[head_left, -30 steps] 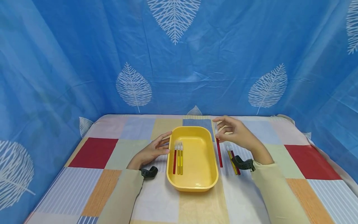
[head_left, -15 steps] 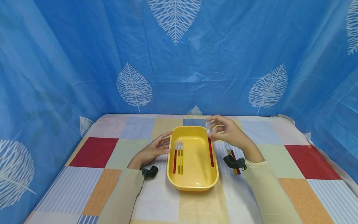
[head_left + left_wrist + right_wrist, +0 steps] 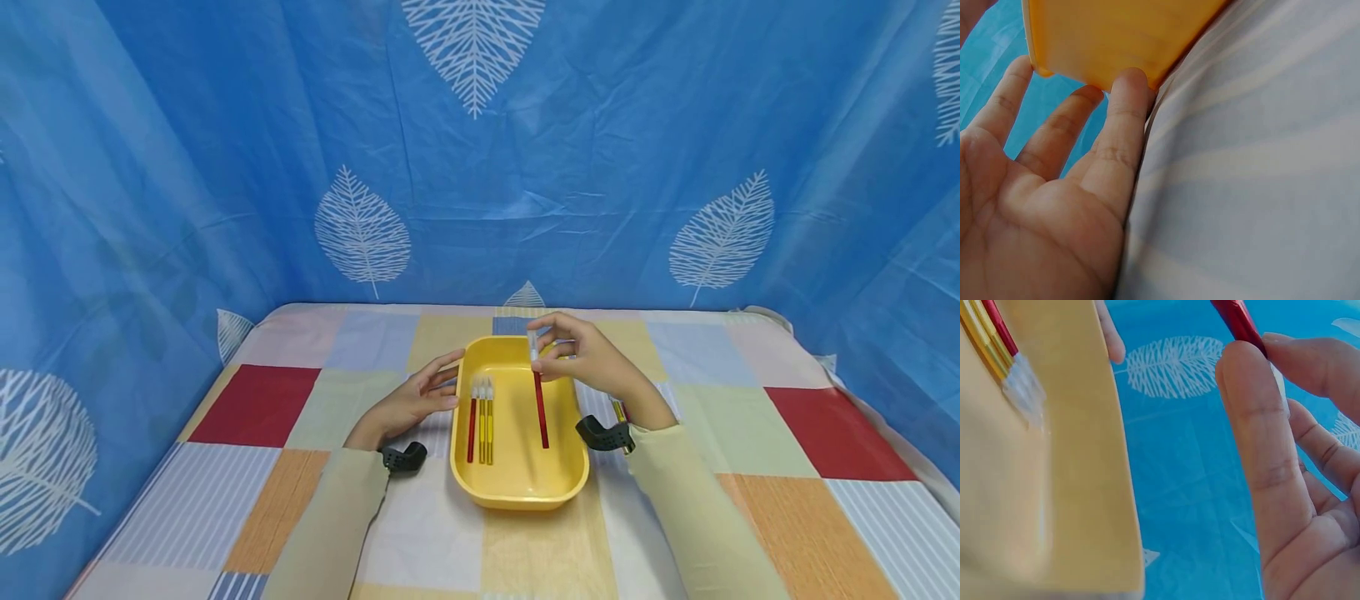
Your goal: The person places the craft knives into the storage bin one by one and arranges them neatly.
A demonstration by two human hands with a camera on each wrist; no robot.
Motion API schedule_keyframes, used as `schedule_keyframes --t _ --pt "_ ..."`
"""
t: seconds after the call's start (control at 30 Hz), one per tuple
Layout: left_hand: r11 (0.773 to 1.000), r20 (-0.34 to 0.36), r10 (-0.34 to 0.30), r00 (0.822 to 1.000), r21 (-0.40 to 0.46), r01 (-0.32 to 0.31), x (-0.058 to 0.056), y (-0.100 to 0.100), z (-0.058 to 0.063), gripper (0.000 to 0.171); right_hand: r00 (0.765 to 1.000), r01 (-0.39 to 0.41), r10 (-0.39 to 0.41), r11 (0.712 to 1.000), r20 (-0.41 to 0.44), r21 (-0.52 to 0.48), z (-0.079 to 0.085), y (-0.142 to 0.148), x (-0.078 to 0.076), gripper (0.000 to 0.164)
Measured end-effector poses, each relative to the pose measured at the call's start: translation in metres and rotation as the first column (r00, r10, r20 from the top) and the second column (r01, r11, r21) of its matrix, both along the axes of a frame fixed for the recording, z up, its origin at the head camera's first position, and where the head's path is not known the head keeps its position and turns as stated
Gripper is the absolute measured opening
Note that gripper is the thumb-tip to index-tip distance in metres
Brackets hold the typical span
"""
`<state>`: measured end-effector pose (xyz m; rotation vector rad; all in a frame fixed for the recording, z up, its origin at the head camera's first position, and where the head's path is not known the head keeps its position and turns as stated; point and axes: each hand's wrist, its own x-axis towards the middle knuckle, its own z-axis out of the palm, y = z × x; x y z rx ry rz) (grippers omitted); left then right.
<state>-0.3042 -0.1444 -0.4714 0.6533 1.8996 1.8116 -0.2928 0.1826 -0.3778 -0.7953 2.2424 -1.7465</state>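
Note:
My right hand (image 3: pixel 588 358) pinches a red craft knife (image 3: pixel 542 412) with a clear cap, near the cap end. The knife hangs over the right half of a yellow tray (image 3: pixel 521 502), handle pointing toward me. In the right wrist view, thumb and fingers close on its red handle (image 3: pixel 1235 315). Inside the tray, at its left, lie one red craft knife (image 3: pixel 472 429) and two gold craft knives (image 3: pixel 486 429), side by side with caps away from me. My left hand (image 3: pixel 412 407) touches the tray's left wall with extended fingertips, seen also against the tray wall (image 3: pixel 1104 44) in the left wrist view.
More craft knives (image 3: pixel 618 410) lie on the cloth right of the tray, mostly hidden behind my right wrist. A patchwork cloth (image 3: pixel 420 533) covers the table. A blue curtain (image 3: pixel 585 183) with white leaf prints stands behind it.
My right hand has carried the red craft knife leftward, from beside the tray's right rim to above the tray's inside. The left hand stays at the tray's left side.

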Motion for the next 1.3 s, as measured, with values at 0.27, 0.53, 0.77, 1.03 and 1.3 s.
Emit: schedule_keyframes --t 0.27,0.53,0.77,1.03,1.3 --pt "1.0 0.0 -0.001 1.0 -0.002 0.001 0.0 0.001 -0.001 0.087 0.997 -0.002 0.0 1.0 0.077 0.03 -0.008 -0.014 -0.005 0.056" --pt "1.0 -0.004 -0.008 1.0 0.016 0.008 0.0 0.0 -0.002 0.091 0.993 0.01 -0.017 0.998 0.114 0.06 -0.012 -0.027 -0.008 0.055" --pt "1.0 0.008 -0.001 1.0 0.012 0.001 0.0 0.001 -0.002 0.088 0.985 0.027 -0.044 0.995 0.169 0.099 -0.016 -0.037 -0.015 0.055" --pt "1.0 0.008 0.007 1.0 0.003 -0.007 -0.001 0.001 -0.003 0.087 0.963 0.049 -0.082 0.99 0.257 0.131 -0.019 -0.048 -0.021 0.048" --pt "1.0 0.008 0.009 1.0 0.007 -0.009 0.0 0.002 -0.001 0.086 0.937 0.04 -0.107 0.978 0.333 0.203 -0.026 -0.055 -0.031 0.043"
